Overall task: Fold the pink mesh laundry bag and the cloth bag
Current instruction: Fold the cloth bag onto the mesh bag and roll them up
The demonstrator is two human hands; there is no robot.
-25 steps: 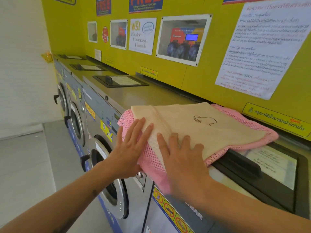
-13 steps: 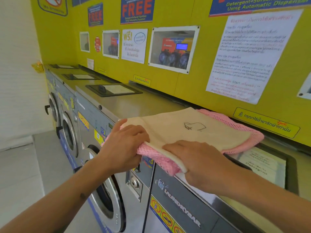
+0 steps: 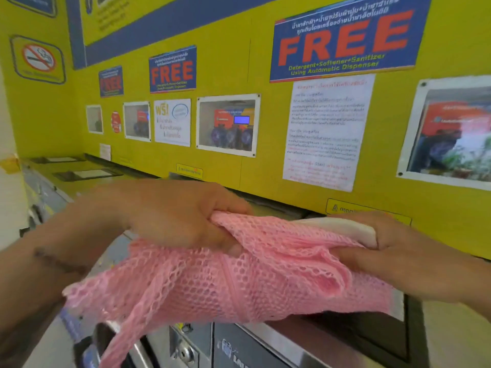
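The pink mesh laundry bag [image 3: 212, 282] is lifted off the washer top and hangs bunched between both hands, its loose left corner drooping low. The cream cloth bag [image 3: 342, 227] shows only as a folded edge at the upper right, wrapped in the mesh. My left hand [image 3: 172, 213] is closed on the mesh's upper edge near the middle. My right hand [image 3: 403, 251] pinches the cloth bag and mesh together at the right end.
A row of steel front-loading washers [image 3: 265, 349] runs along the yellow wall [image 3: 265, 166], with black lid panels [image 3: 79, 173] on their tops. Posters and "FREE" signs cover the wall. A round washer door [image 3: 111, 341] sits below the hanging mesh.
The bags lay flat on the washer top with the cloth bag uppermost; both hands gripped the near edge and lifted the bundle, which now shows the mesh side. The view tilted upward.
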